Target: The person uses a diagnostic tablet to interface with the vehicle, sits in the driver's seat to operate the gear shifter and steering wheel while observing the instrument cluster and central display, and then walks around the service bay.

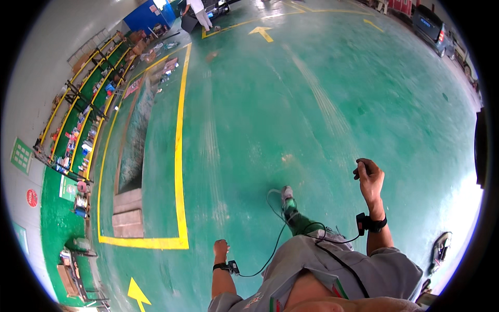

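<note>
My left hand [221,249] hangs low beside my body, over the green floor [249,140]. Its fingers are curled into a loose fist, and nothing shows in them. Farther forward on the other side, my right hand [369,181] is raised with its fingers bent inward and closed, also without any visible object. Both wrists wear black straps carrying small dark devices, such as the right wrist device [360,223]. A thin cable [275,247] runs from these across my grey clothing. One shoe [286,193] reaches forward on the floor. Neither hand touches anything around it.
A yellow-bordered inspection pit [136,151] opens in the floor at left, partly covered by boards [128,214]. Shelves [86,109] full of parts line the left wall. A person [199,11] stands beside a dark vehicle at the back; a parked van [429,28] is far right.
</note>
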Demonstrator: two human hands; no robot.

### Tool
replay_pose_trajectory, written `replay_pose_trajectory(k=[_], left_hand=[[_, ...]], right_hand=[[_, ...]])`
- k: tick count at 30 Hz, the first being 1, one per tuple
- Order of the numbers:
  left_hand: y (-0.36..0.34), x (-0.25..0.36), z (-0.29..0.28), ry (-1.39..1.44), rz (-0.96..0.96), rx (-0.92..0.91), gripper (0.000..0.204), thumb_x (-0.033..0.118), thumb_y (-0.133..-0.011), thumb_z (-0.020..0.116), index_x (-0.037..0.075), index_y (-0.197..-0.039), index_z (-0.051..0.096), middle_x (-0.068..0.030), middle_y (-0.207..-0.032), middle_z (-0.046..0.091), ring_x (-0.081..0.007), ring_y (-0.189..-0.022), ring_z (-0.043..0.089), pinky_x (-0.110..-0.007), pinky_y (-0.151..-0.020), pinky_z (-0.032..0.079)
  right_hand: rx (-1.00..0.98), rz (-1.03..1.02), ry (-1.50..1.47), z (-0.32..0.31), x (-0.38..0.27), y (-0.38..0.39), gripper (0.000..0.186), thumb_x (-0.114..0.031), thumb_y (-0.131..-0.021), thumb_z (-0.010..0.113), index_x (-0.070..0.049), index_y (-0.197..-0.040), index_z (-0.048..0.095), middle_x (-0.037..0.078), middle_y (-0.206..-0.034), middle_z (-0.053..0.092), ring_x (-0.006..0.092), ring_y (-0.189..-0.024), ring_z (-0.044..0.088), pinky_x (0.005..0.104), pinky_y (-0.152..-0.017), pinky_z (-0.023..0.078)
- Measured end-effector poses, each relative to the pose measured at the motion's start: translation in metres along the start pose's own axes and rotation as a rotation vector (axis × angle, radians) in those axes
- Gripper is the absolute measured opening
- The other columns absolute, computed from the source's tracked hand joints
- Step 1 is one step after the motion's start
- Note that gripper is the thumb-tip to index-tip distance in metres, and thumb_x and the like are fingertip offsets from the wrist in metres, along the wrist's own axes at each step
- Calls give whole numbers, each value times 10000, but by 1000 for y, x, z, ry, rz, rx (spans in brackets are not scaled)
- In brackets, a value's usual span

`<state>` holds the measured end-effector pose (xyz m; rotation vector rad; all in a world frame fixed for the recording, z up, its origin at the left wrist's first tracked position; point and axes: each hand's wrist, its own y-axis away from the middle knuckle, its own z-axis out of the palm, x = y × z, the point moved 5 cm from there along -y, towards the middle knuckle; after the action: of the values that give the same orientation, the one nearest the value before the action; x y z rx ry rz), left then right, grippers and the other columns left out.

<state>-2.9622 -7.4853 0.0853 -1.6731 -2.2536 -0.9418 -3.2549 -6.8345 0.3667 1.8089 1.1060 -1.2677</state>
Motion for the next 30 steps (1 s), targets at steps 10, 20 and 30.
replay_pose_trajectory(k=[10, 20, 30], left_hand=[[30, -51, 33, 1061, -1184, 73, 238, 226, -919, 471, 45, -794, 563, -142, -729, 615, -295, -633, 660, -433, -510, 525], [-150, 3, 33, 483, -899, -150, 208, 189, -904, 481, 11, -841, 569, -142, -772, 611, -267, -633, 628, -402, -517, 496], [-548, 23, -229, 461, -833, 116, 195, 152, -888, 490, -23, -887, 575, -141, -815, 606, -240, -634, 597, -372, -525, 467]], right_hand=[[-129, 32, -201, 170, -28, -131, 179, -93, -959, 586, 56, -1018, 664, 74, -733, 668, 114, -644, 643, 258, -580, 525], [-272, -22, -29, 306, -65, -237, 206, -127, -947, 599, 47, -1028, 672, 82, -726, 694, 126, -647, 677, 265, -586, 544], [69, 116, -39, 354, -68, -357, 208, -123, -949, 593, 55, -1023, 669, 87, -735, 690, 119, -638, 657, 266, -589, 537]])
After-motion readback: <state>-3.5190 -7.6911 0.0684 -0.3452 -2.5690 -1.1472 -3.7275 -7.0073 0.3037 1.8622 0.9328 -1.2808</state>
